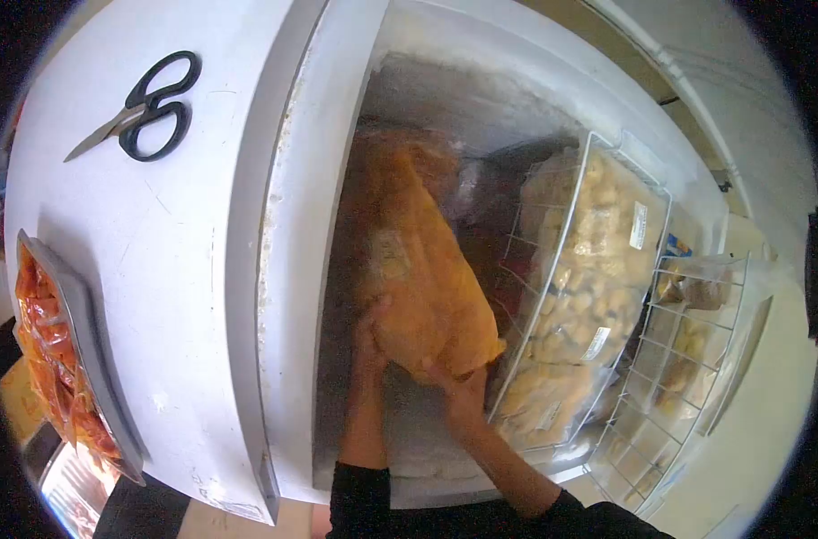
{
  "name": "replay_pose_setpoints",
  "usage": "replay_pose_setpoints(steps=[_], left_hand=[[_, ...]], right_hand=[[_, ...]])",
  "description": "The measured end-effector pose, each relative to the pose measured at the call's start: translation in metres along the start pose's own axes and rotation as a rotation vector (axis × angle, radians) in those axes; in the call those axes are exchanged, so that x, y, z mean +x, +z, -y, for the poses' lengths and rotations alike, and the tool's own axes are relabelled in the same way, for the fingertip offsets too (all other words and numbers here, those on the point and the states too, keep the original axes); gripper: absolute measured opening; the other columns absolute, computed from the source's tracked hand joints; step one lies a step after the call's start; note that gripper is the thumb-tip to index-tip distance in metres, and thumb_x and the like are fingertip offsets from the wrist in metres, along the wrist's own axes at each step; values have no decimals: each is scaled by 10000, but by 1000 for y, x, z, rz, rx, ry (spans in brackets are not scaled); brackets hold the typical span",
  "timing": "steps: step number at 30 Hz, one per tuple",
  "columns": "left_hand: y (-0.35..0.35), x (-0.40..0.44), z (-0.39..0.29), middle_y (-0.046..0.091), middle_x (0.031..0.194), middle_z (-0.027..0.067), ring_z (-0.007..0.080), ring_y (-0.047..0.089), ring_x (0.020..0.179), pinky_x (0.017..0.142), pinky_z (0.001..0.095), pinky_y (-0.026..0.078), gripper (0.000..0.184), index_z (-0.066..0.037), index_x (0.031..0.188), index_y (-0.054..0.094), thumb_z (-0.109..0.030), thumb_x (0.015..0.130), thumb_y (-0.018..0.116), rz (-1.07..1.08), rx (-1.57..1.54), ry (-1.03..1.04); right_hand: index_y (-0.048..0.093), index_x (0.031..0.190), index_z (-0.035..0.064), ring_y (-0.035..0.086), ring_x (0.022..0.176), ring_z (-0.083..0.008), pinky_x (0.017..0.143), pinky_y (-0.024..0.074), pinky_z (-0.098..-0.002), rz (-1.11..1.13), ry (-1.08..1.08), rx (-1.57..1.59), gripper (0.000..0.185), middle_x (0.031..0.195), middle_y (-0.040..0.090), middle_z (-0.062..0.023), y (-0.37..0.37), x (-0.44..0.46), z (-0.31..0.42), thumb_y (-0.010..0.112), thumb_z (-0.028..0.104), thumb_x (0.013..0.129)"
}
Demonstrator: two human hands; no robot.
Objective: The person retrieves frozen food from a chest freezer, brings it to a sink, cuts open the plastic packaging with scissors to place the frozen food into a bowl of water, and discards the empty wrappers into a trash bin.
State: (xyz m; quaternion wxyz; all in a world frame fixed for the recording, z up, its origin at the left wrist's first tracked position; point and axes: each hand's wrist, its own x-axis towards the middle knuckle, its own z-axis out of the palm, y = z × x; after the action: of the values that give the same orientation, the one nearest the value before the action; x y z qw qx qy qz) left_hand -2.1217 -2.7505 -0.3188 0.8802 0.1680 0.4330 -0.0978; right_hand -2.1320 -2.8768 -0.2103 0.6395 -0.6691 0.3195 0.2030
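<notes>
Inside a frosted chest freezer [400, 54], both my hands hold the near end of a large orange-tan plastic bag [440, 287]. The bag is bulky and slanted, with a pale label; its contents cannot be made out. My left hand [370, 331] is closed against its left side, thumb on top. At its near right corner, my right hand [458, 379] grips the plastic, fingers partly hidden. Beyond it lies another reddish wrapped package [431, 148], dim and partly covered.
Right of the bag, a white wire basket [543, 292] holds several labelled bags of pale frozen pieces [597, 260]. Another wire basket [687, 346] stands farther right. On the white surface at left lie black-handled scissors [148, 112] and a sealed pack of orange-red food [58, 350].
</notes>
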Motion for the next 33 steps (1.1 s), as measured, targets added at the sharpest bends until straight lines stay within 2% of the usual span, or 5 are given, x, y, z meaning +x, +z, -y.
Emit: replay_pose_setpoints(steps=[4, 14, 24, 30, 33], left_hand=[[21, -12, -12, 545, 1102, 125, 239, 521, 1026, 900, 350, 419, 536, -28, 1183, 479, -199, 715, 676, 85, 225, -196], [48, -29, -42, 539, 1111, 122, 238, 500, 1057, 927, 352, 391, 673, 0, 1203, 449, -109, 605, 739, 149, 546, -109], [58, -12, -45, 482, 1208, 108, 235, 455, 1119, 963, 358, 372, 845, -66, 1275, 379, -83, 541, 797, 137, 744, 17], [38, 28, -3, 406, 1290, 137, 281, 412, 1174, 970, 383, 366, 900, -49, 1332, 270, -253, 622, 783, -32, 1084, 364], [22, 41, 29, 363, 1320, 165, 306, 376, 1207, 976, 402, 342, 915, -56, 1339, 252, -374, 646, 757, 13, 1091, 378]], right_hand=[[363, 1229, 31, 451, 1101, -198, 906, 384, -335, 30, 280, 103, 607, 1189, 457, -74, -16, -19, -32, 699, 228, 764], [437, 1169, 82, 457, 1035, -161, 901, 355, -312, 116, 661, 430, 417, 1103, 487, -27, 8, -35, -36, 594, 298, 848], [442, 1171, 109, 476, 1002, -152, 860, 378, -307, 161, 606, 456, 407, 1085, 511, -27, 13, -21, -28, 567, 339, 860], [469, 1013, 131, 462, 657, -102, 582, 381, -245, 42, 852, 379, 210, 780, 499, 6, -2, -30, -2, 500, 302, 896], [461, 948, 110, 401, 569, -94, 496, 314, -229, -14, 476, 202, 161, 701, 437, 7, 5, -32, 19, 455, 266, 911]])
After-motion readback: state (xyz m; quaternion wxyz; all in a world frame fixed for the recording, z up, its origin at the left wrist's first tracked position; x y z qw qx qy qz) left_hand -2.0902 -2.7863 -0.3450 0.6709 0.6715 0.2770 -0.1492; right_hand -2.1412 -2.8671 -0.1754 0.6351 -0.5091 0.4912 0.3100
